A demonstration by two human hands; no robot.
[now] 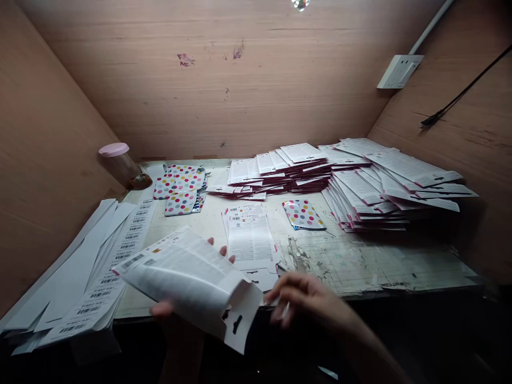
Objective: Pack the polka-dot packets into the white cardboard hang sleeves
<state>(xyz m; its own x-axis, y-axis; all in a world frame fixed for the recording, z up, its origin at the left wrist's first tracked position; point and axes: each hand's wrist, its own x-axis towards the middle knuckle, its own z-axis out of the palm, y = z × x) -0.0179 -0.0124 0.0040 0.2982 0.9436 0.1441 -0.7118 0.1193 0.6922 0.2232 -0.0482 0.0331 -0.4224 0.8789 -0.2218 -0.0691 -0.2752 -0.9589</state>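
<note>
Packet [180, 272] is grasped by left hand [164, 309]; right hand [302, 296] grip cannot be told; flap [247, 309] could be creased by uneven pressure.

I see the left hand [176, 323] gripping from below, thumb [162, 309] and fingertips [223, 250] apart; to its right, the right hand [301, 292] points half-curled fingers [285, 294] leftward.

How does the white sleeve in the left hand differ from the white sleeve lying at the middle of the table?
The held sleeve is raised and tilted in the left hand; the lying sleeve rests on the table.
The held sleeve is bowed, its slotted end bent; the lying sleeve looks much flatter.
Both are white with dark print and a hanging slot.
</note>
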